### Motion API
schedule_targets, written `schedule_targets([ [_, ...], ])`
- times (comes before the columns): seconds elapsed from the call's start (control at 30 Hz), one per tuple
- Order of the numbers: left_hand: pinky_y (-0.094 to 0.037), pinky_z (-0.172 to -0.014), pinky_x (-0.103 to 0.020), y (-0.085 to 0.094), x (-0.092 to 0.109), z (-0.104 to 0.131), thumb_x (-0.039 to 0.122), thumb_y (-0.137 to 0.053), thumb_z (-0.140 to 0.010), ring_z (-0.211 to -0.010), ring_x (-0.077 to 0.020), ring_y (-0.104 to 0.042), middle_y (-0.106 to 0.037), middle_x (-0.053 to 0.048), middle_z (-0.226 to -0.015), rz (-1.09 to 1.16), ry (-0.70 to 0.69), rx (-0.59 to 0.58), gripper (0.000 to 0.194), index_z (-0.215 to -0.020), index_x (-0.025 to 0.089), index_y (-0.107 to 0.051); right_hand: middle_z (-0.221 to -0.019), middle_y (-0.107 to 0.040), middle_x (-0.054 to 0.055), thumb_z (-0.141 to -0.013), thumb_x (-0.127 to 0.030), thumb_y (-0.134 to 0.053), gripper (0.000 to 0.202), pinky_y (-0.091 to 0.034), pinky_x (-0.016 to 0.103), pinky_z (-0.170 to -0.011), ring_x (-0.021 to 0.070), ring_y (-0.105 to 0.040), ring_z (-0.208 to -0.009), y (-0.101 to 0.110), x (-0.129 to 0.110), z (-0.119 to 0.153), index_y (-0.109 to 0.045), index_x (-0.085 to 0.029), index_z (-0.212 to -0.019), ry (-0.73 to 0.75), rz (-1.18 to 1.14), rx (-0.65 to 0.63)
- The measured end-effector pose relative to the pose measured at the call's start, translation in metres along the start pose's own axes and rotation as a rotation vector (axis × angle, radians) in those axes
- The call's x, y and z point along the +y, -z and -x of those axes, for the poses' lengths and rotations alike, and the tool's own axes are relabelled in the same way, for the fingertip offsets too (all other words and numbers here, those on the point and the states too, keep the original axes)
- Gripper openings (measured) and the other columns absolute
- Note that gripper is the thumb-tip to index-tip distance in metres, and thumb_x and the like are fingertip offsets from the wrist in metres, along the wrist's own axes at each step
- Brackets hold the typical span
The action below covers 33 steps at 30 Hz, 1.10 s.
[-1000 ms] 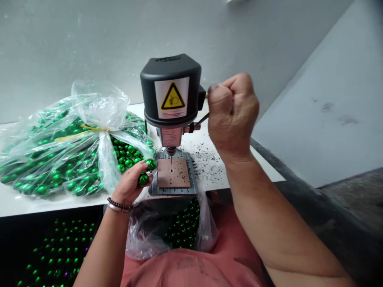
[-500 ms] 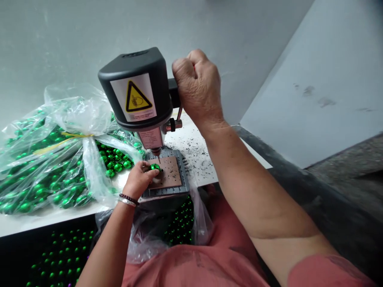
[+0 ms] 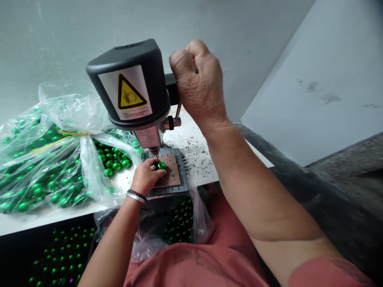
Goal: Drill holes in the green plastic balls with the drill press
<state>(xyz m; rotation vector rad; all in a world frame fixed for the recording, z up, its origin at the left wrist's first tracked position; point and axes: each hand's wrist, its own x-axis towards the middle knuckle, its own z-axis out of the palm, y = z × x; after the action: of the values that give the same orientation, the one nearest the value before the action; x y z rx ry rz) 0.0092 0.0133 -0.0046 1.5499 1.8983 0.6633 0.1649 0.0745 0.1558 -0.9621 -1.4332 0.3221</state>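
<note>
Between the thumb and fingers of my left hand [image 3: 147, 175] is a shiny green ball [image 3: 162, 165], held over a brown board [image 3: 172, 175] on the grey base of a small bench drill press [image 3: 134, 83]. The drill's chuck [image 3: 154, 151] points down just above my fingers; whether the bit touches the ball I cannot tell. My right hand [image 3: 199, 81] is wrapped in a fist around the press's lever handle, to the right of the black motor housing. A yellow warning label [image 3: 128, 93] faces me on that housing.
A clear plastic bag [image 3: 68, 159] full of green balls lies left of the press. Dark shavings [image 3: 194, 151] litter the white table [image 3: 206, 171]. Below the table edge, several green balls [image 3: 62, 251] sit in dark containers, beside more clear plastic [image 3: 200, 219].
My left hand has shifted slightly right with the green ball, bringing it beneath the drill. My right hand stays on the lever and appears slightly higher. The view has shifted a little.
</note>
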Motion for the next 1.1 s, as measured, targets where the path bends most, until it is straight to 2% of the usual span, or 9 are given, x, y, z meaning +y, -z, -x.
schedule_targets([
  [0.13, -0.041, -0.055, -0.023, -0.001, -0.002, 0.000, 0.035, -0.069, -0.060, -0.062, -0.0144, -0.057, -0.064, 0.000, -0.067, 0.076, -0.036, -0.004, 0.042, -0.100, 0.021, -0.068, -0.062, -0.024, -0.003, -0.084, -0.029, -0.043, 0.031, -0.030, 0.024, -0.061, 0.0084, -0.026, -0.058, 0.002, 0.001, 0.006, -0.025, -0.021, -0.060, 0.052, -0.021, 0.008],
  [0.27, -0.040, -0.055, -0.024, 0.000, -0.001, 0.001, 0.034, -0.069, -0.060, -0.062, -0.0156, -0.056, -0.063, 0.000, -0.063, 0.055, -0.065, 0.009, 0.037, -0.095, 0.023, -0.070, -0.061, -0.029, -0.004, -0.084, -0.036, -0.041, 0.027, -0.032, 0.023, -0.057, 0.0069, -0.028, -0.057, 0.012, -0.002, 0.028, -0.030, -0.021, -0.065, 0.182, 0.003, 0.038],
  [0.4, -0.040, -0.057, -0.024, 0.002, 0.002, 0.003, 0.033, -0.068, -0.062, -0.063, -0.0164, -0.057, -0.066, -0.001, -0.068, -0.024, -0.092, 0.027, 0.036, -0.097, 0.024, -0.071, -0.057, -0.028, -0.005, -0.079, -0.023, -0.045, 0.020, -0.034, 0.021, -0.055, 0.0059, -0.024, -0.052, 0.026, -0.008, 0.057, -0.032, -0.020, -0.064, 0.261, 0.213, 0.043],
  [0.5, -0.040, -0.060, -0.026, 0.002, 0.003, 0.004, 0.034, -0.066, -0.064, -0.068, -0.0179, -0.058, -0.068, -0.002, -0.075, -0.076, -0.101, 0.023, 0.038, -0.101, 0.024, -0.069, -0.056, -0.031, -0.005, -0.076, -0.019, -0.046, 0.018, -0.034, 0.023, -0.054, 0.0059, -0.027, -0.050, 0.030, -0.009, 0.075, -0.034, -0.021, -0.063, 0.261, 0.373, 0.063],
  [0.63, -0.041, -0.066, -0.027, 0.002, 0.005, 0.006, 0.035, -0.064, -0.066, -0.077, -0.0200, -0.060, -0.070, -0.003, -0.089, -0.119, -0.126, 0.035, 0.040, -0.104, 0.024, -0.068, -0.055, -0.035, -0.003, -0.083, -0.026, -0.041, 0.022, -0.034, 0.024, -0.053, 0.0069, -0.035, -0.050, 0.027, -0.005, 0.091, -0.036, -0.021, -0.063, 0.288, 0.457, 0.138],
  [0.73, -0.042, -0.064, -0.027, 0.002, 0.005, 0.007, 0.036, -0.063, -0.067, -0.072, -0.0192, -0.059, -0.070, -0.003, -0.082, -0.120, -0.113, 0.035, 0.039, -0.103, 0.023, -0.069, -0.053, -0.035, -0.004, -0.086, -0.029, -0.041, 0.022, -0.034, 0.024, -0.052, 0.0068, -0.036, -0.049, 0.024, 0.003, 0.101, -0.038, -0.021, -0.066, 0.343, 0.461, 0.152],
  [0.9, -0.042, -0.065, -0.027, 0.001, 0.004, 0.007, 0.035, -0.065, -0.065, -0.072, -0.0190, -0.059, -0.068, -0.002, -0.073, -0.069, -0.116, 0.049, 0.037, -0.099, 0.022, -0.070, -0.056, -0.040, -0.005, -0.081, -0.021, -0.047, 0.013, -0.032, 0.024, -0.048, 0.0068, -0.038, -0.048, 0.019, 0.017, 0.108, -0.038, -0.022, -0.071, 0.415, 0.449, 0.246],
  [1.1, -0.042, -0.070, -0.028, 0.000, 0.006, 0.010, 0.032, -0.063, -0.067, -0.078, -0.0202, -0.059, -0.069, -0.003, -0.082, -0.039, -0.154, 0.058, 0.033, -0.097, 0.022, -0.071, -0.061, -0.043, -0.004, -0.077, -0.016, -0.049, 0.012, -0.034, 0.024, -0.048, 0.0081, -0.041, -0.052, 0.014, 0.029, 0.116, -0.040, -0.023, -0.077, 0.451, 0.387, 0.262],
])
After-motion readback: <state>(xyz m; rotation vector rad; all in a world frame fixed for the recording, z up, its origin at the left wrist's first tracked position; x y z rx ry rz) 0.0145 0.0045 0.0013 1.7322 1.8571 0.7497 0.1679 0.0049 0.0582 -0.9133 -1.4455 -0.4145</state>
